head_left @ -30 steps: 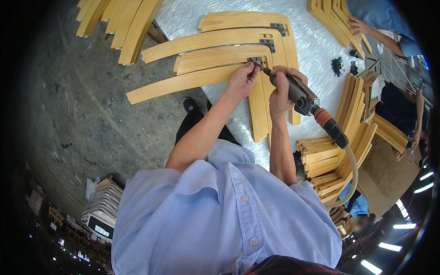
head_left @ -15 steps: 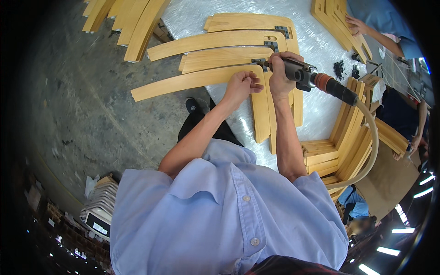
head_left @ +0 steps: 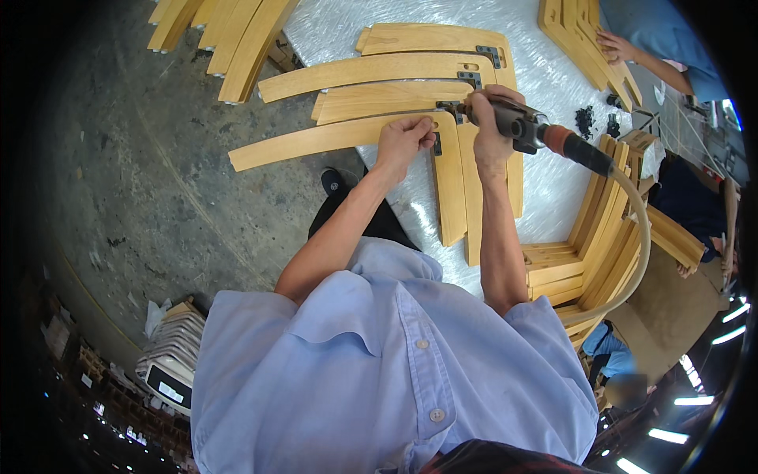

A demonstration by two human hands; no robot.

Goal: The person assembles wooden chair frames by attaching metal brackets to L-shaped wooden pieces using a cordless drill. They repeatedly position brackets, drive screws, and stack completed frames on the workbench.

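My right hand [head_left: 493,136] is wrapped round a grey and black air-powered screwdriver [head_left: 517,125], held level. Its tip points left at a black metal corner bracket [head_left: 447,106] on one of the curved wooden frame pieces [head_left: 371,101]; I cannot tell whether the two touch. My left hand [head_left: 404,146] rests over the corner of the nearest L-shaped wooden frame [head_left: 324,138]. Thumb and fingers there are pinched together, and what they hold, if anything, is too small to name. Just beside those fingertips another black bracket [head_left: 437,144] shows on the frame's inner side.
A beige air hose [head_left: 646,237] curves from the screwdriver down past stacked wooden frames [head_left: 588,237] at the right. Small black parts [head_left: 584,121] lie on the shiny film-covered table [head_left: 545,197]. Another person's hand [head_left: 620,47] touches frames at upper right. More wooden pieces [head_left: 245,55] stand at upper left.
My left hand has shifted slightly left, its fingers drawing into a pinch and uncovering the near bracket. The screwdriver has moved slightly right with my right hand.
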